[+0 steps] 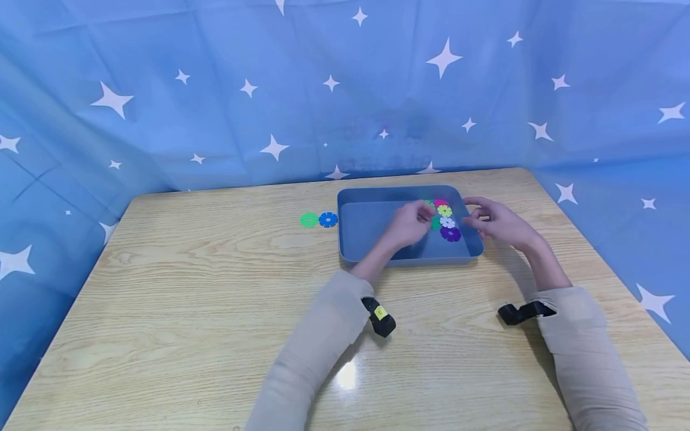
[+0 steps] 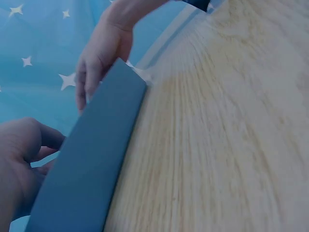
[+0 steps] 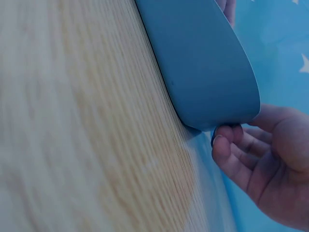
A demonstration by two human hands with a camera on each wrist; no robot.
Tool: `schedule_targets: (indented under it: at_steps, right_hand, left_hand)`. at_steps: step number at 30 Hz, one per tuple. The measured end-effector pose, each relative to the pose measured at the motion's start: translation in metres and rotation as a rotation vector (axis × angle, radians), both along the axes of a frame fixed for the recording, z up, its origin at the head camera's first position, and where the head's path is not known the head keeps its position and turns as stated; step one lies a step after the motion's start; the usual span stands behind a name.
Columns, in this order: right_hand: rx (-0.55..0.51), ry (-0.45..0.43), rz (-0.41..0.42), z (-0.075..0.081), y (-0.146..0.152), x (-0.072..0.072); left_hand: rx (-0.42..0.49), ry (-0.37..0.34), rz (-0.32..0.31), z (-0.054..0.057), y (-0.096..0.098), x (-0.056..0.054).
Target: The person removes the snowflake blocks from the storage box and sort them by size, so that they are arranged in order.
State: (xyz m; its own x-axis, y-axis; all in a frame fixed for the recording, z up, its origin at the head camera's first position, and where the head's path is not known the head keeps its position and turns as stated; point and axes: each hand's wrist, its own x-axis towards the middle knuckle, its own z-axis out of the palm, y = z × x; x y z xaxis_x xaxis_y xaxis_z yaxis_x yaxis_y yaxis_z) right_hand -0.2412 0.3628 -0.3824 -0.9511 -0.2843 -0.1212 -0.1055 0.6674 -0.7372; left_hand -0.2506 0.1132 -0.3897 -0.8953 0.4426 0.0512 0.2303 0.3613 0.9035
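A grey-blue tray (image 1: 372, 263) stands toward the back of the table, with several colourful notched plastic discs at its right end. Among them are a purple disc (image 1: 450, 234), a white disc (image 1: 447, 222) and a yellow disc (image 1: 444, 211). My left hand (image 1: 412, 224) reaches into the tray with bent fingers beside green discs (image 1: 435, 223); its fingertips are partly hidden, so any held disc cannot be made out. At the tray's right end, my right hand (image 1: 498, 222) grips the wall, its curled fingers (image 3: 224, 147) outside, one digit behind the rim.
Left of the tray, a green disc (image 1: 309, 220) and a blue disc (image 1: 328, 219) lie side by side on the wooden table (image 1: 215, 311). A blue cloth (image 1: 302, 90) with white stars hangs behind the table.
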Motion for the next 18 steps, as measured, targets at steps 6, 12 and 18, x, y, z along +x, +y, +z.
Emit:
schedule_targets:
  at_steps: [6,12,18]
  right_hand:
    - [-0.007,0.007,0.02,0.002,-0.001,0.002]
    - [-0.012,0.007,0.019,0.004,-0.002,0.002]
    - [-0.009,0.011,0.019,0.003,-0.003,0.003]
  left_hand:
    - [-0.061,0.012,0.075,-0.006,0.009,-0.007]
    - [-0.176,0.031,0.133,-0.009,0.013,-0.01]
    - [-0.355,0.016,0.153,-0.007,0.02,-0.012]
